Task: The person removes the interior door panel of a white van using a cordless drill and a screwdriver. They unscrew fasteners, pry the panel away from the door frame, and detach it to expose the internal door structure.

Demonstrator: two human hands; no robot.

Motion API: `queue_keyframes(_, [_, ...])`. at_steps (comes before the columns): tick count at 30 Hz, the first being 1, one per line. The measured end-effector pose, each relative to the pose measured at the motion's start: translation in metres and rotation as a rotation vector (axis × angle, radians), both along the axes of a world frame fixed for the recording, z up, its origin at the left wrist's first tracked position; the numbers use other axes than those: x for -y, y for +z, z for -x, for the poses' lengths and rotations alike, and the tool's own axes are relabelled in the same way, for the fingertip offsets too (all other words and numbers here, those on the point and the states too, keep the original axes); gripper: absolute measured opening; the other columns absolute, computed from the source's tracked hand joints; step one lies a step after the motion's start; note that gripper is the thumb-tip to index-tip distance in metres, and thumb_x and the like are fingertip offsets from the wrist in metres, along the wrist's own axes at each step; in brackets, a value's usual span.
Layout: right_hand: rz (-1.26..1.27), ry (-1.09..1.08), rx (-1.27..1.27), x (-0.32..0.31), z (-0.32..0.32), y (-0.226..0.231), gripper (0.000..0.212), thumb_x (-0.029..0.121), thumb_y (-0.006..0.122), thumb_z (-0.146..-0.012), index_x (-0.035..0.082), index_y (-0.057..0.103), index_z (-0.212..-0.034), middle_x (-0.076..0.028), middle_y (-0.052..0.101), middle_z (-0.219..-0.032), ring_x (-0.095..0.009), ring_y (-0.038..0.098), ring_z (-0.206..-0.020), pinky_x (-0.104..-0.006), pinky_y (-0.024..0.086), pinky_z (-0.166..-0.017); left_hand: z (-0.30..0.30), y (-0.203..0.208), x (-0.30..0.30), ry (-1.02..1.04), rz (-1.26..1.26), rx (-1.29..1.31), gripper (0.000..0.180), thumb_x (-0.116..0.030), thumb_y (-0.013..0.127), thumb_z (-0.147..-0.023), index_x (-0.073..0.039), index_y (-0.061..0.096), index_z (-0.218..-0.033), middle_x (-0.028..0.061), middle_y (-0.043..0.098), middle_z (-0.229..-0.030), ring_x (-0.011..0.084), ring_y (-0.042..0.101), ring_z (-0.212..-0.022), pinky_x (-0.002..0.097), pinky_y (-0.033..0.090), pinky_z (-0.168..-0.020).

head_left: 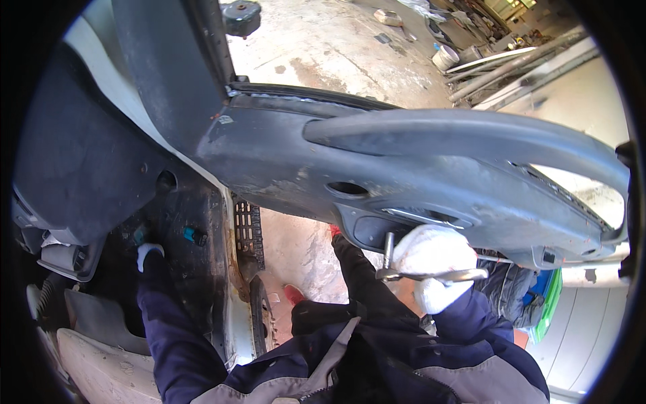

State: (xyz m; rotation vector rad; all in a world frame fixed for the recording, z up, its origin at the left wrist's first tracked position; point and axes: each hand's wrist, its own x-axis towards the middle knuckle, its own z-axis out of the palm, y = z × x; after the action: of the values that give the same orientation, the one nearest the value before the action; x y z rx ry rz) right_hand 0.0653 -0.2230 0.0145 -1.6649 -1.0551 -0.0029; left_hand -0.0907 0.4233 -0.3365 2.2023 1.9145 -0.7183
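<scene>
Bright glare on concrete floor [316, 50], dim vehicle interior [195, 283], fisheye-bent edges, black corners

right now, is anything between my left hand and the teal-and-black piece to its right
Nothing visible stands between your left hand and the teal-and-black piece. The gap between them is dark, though, so I can't rule out a low, dark thing there.

Left arm [169, 320] outstretched, gloved left hand [149, 254] far left, its grip hard to make out; gloved right hand [437, 250] clenched.
</scene>
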Motion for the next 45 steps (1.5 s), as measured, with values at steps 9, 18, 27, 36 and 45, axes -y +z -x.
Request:
queue_keyframes(9, [-0.147, -0.191, -0.173, -0.002, 0.014, -0.013, 0.017, 0.0, 0.076, -0.08, 0.0, 0.083, -0.095, -0.015, 0.081, -0.089, -0.028, 0.078, -0.076, -0.0369, 0.063, -0.069, 0.056, -0.041, 0.012, -0.149, 0.139, 0.049, 0.055, -0.041, 0.07, -0.097, -0.008, 0.077, -0.141, 0.0165, 0.072, -0.152, 0.0409, 0.068, -0.14, 0.0511, 0.055, -0.117])
queue_keyframes(18, [-0.09, -0.246, 0.132, -0.01, 0.01, -0.013, 0.014, 0.005, 0.069, -0.095, 0.002, 0.08, -0.087, -0.014, 0.081, -0.087, -0.028, 0.079, -0.072, -0.0373, 0.064, -0.066, 0.094, 0.017, 0.082, 0.196, 0.149, 1.221, 0.031, -0.012, 0.069, -0.085, 0.005, 0.076, -0.11, 0.0102, 0.073, -0.091, 0.0241, 0.067, -0.081, 0.0398, 0.055, -0.076])
queue_keyframes(27, [-0.038, -0.295, -0.182, -0.011, 0.023, 0.003, 0.031, 0.016, 0.061, -0.106, 0.0, 0.078, -0.085, -0.009, 0.078, -0.08, -0.017, 0.074, -0.069, -0.0302, 0.058, -0.064, 0.157, 0.197, 0.33, 0.157, 0.662, 2.055, 0.037, -0.006, 0.07, -0.094, 0.0, 0.066, -0.13, 0.0056, 0.07, -0.109, 0.0211, 0.07, -0.105, 0.039, 0.056, -0.104])
queue_keyframes(36, [-0.015, -0.392, 0.058, 0.062, 0.028, 0.044, 0.049, 0.028, 0.051, -0.118, -0.001, 0.072, -0.084, -0.008, 0.07, -0.072, -0.016, 0.066, -0.061, -0.0304, 0.052, -0.06, 0.146, 0.244, 0.434, 0.003, 1.104, 1.901, 0.039, -0.011, 0.074, -0.104, 0.007, 0.064, -0.138, 0.0102, 0.069, -0.096, 0.0233, 0.072, -0.087, 0.0414, 0.061, -0.088])
queue_keyframes(45, [-0.263, -0.69, -0.016, 0.142, 0.004, 0.102, 0.028, 0.021, 0.068, -0.115, -0.002, 0.076, -0.101, -0.006, 0.073, -0.083, -0.011, 0.068, -0.067, -0.0283, 0.055, -0.061, 0.052, 0.3, 0.457, -0.858, 0.589, 1.6, 0.046, -0.007, 0.087, -0.092, 0.0, 0.07, -0.134, 0.0112, 0.08, -0.117, 0.0221, 0.078, -0.106, 0.0344, 0.062, -0.096])
